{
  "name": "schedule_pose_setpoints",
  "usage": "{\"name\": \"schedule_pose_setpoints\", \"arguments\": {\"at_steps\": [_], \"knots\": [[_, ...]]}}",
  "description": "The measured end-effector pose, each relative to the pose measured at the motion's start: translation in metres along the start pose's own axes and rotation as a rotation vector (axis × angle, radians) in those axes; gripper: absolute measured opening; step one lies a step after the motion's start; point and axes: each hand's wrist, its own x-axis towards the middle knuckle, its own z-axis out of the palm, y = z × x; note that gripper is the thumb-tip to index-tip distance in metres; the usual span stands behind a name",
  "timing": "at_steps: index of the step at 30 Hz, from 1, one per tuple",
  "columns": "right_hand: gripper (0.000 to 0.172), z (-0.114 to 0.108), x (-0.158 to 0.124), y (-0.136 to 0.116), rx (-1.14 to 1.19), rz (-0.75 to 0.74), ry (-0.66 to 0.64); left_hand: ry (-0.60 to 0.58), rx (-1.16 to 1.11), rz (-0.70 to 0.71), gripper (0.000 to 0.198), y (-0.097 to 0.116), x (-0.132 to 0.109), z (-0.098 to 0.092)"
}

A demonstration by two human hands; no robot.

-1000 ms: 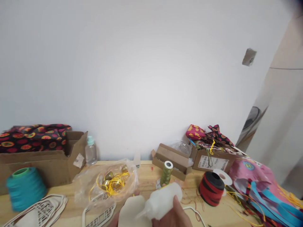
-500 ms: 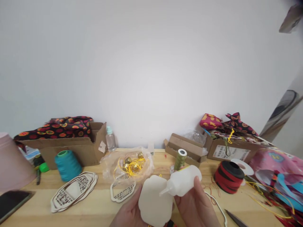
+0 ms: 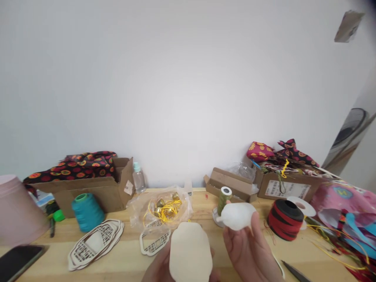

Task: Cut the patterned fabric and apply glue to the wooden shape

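My right hand (image 3: 249,250) grips a soft white squeeze bottle (image 3: 236,216), lifted above the wooden table (image 3: 123,258) with its nozzle pointing left. My left hand (image 3: 160,268) shows only partly at the bottom edge and holds up a pale, flat cut-out panel (image 3: 190,255) with lobed edges. The bottle's tip sits up and to the right of the panel, apart from it. Behind them lie a clear bag of gold bells and yellow cord (image 3: 163,207) and an olive thread spool (image 3: 223,199).
A teal thread cone (image 3: 87,212), wooden lattice cut-outs (image 3: 95,243), a phone (image 3: 16,260) and a pink bucket (image 3: 17,213) lie left. Cardboard boxes with patterned fabric (image 3: 88,188) line the wall. A red-black ribbon roll (image 3: 283,218), coloured ribbons (image 3: 349,227) and scissors (image 3: 295,271) lie right.
The view tilted down over the second, bringing both hands into sight. In the last half second my right hand drew the bottle up and right, off the panel, and its nozzle swung away.
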Motion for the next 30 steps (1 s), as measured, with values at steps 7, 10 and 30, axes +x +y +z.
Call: {"name": "schedule_pose_setpoints", "arguments": {"at_steps": [7,10,30], "knots": [[0.029,-0.004,-0.002,-0.001,-0.070,-0.057,0.037,-0.026,-0.040,0.013,0.049,0.006,0.001,-0.004],[0.033,-0.003,-0.005,0.005,-0.139,-0.092,0.064,0.006,-0.065,0.026,0.052,0.003,-0.003,0.001],[0.030,0.019,-0.014,0.005,-0.128,-0.049,-0.066,0.010,-0.084,0.007,0.050,-0.012,-0.008,0.021]]}}
